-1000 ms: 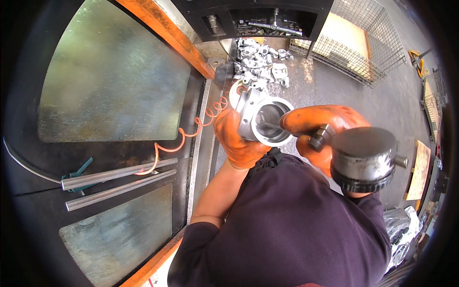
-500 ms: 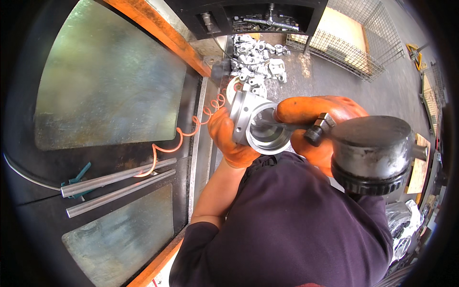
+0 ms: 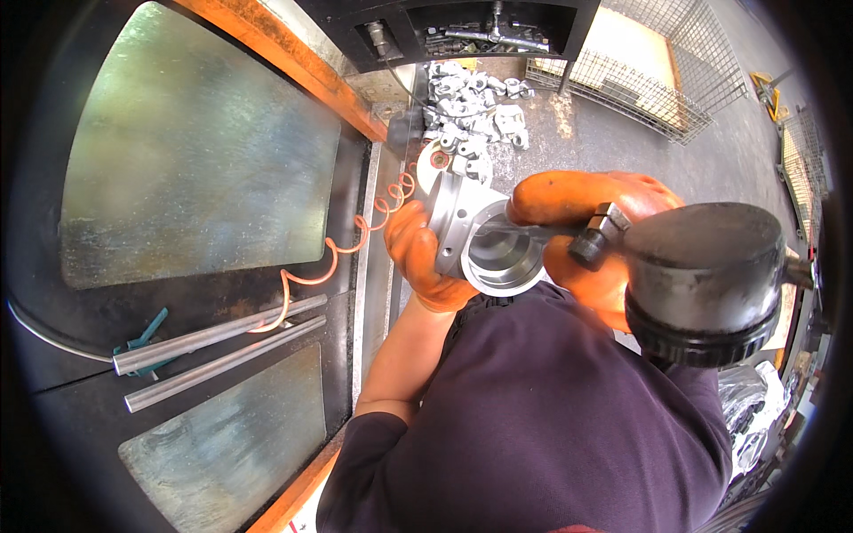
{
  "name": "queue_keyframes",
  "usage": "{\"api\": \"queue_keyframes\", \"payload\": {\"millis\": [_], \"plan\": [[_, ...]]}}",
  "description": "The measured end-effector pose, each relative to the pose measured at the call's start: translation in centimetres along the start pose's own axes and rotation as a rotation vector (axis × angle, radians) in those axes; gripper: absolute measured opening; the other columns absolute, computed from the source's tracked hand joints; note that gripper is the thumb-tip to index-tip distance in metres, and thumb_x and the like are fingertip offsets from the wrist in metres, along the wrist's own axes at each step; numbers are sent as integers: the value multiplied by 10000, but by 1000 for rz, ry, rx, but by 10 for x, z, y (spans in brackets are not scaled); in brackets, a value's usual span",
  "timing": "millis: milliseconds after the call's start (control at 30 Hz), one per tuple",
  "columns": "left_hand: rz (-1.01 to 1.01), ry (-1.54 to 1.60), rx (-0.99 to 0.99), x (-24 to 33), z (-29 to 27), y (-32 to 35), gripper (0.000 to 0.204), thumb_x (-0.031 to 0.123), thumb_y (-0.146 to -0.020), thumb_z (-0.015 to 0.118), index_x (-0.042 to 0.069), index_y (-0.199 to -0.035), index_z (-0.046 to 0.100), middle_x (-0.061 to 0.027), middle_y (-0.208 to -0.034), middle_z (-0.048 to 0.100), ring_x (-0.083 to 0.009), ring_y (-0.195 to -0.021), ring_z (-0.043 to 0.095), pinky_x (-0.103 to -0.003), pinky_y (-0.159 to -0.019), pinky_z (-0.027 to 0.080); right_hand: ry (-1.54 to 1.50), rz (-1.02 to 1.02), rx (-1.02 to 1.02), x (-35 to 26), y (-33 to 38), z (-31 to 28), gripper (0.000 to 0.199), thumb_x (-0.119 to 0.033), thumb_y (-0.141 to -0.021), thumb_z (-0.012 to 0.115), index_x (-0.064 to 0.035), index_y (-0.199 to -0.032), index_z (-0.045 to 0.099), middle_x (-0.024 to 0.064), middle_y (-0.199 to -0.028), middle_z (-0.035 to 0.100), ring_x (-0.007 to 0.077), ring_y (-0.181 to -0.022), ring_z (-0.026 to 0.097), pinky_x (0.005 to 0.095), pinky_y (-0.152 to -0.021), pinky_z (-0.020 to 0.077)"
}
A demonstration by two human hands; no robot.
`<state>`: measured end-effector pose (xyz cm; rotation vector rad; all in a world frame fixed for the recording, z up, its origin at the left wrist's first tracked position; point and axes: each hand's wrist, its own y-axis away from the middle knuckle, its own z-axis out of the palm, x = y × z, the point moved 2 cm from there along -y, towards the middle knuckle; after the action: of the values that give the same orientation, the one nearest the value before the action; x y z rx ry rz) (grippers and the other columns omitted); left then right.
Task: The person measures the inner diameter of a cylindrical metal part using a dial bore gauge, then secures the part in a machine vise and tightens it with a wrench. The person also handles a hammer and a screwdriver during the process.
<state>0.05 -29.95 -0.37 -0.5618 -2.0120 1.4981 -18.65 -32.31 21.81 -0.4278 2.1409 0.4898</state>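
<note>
My left hand (image 3: pixel 426 263), in an orange glove, grips a shiny machined metal ring-shaped part (image 3: pixel 457 236) from its left side. The part is tilted, with its round open bore turned toward me and to the right; small holes dot its outer wall. My right hand (image 3: pixel 577 202), gloved likewise, is closed round the stem of a dial bore gauge (image 3: pixel 706 258). The gauge has a round black housing, a ribbed ring and a hex fitting. Its stem end reaches into the bore; the right fingertips are at the bore's rim, and the gauge's face is hidden.
At left stands a dark machine door (image 3: pixel 195 151) with windows, two bar handles (image 3: pixel 222 333) and a coiled orange hose (image 3: pixel 342 249). Raw metal castings (image 3: pixel 471 102) lie heaped beyond my hands. A wire mesh cage (image 3: pixel 640 71) stands far right, and a black cabinet (image 3: pixel 480 31) ahead.
The gauge housing has shifted slightly right and looks a little larger. The metal part has tipped slightly and moved a touch lower. Both hands keep their hold.
</note>
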Motion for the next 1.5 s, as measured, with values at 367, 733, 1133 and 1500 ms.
{"api": "queue_keyframes", "payload": {"millis": [367,733,1133,1500], "plan": [[-139,-3,-105,11,-5,-10,977,433,-723,921,-32,-1421,421,-165,-1267,567,-327,-1063,592,-466,-912,480,15,-407,218,29,5,7,306,-99,-800,663,-41,-1095,719,148,-971,737,299,-876,703,395,-772,558],[-448,-28,-121,17,7,11,1042,402,-628,974,-30,-1411,440,-172,-1342,543,-379,-1064,592,-479,-903,475,-384,-518,204,61,-5,22,260,-168,-872,670,-41,-1095,714,88,-966,718,199,-789,677,326,-667,535],[-567,-182,-252,40,5,-43,1064,401,-544,1007,-39,-1364,491,-246,-1241,624,-444,-1104,633,-503,-961,500,462,-714,440,67,-49,18,321,-84,-813,689,-174,-1117,740,50,-798,592,242,-707,639,363,-600,503],[-649,-24,-216,34,11,-23,1077,388,-556,1005,-46,-1387,474,-243,-1272,619,-430,-1145,632,-496,-1004,492,-272,-171,298,70,-60,23,401,-373,-928,716,-1,-797,644,133,-656,588,186,-597,589,362,-596,488]]}}
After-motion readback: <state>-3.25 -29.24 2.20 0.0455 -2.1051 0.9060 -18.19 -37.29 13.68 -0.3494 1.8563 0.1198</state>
